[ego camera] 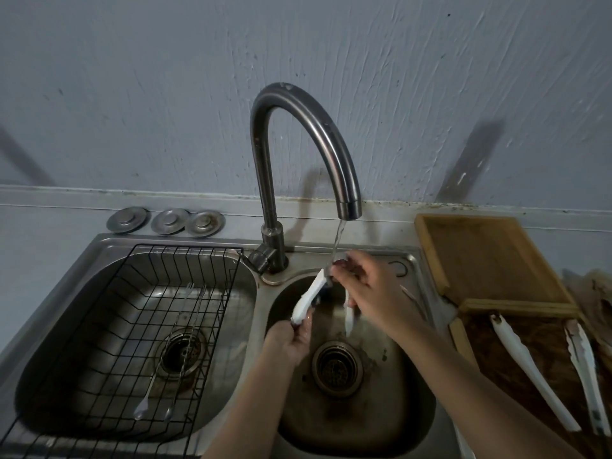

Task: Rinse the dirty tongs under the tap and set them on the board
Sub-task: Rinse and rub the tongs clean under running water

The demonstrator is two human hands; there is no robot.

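Water runs in a thin stream from the curved steel tap (318, 134) into the small right sink basin (407, 409). I hold white tongs (309, 298) under the stream with both hands. My left hand (291, 339) grips their lower end. My right hand (367, 286) closes around the upper part, where the water lands; a second white arm hangs down below it. Another pair of white tongs (530, 369) lies on the dark wooden board (503, 369) at the right, with stained tips.
The large left basin (66, 326) holds a black wire rack (185, 313) with two long forks in it. Three steel drain plugs (169, 221) sit behind it. A lighter wooden board (486, 256) lies beyond the dark one, against the wall.
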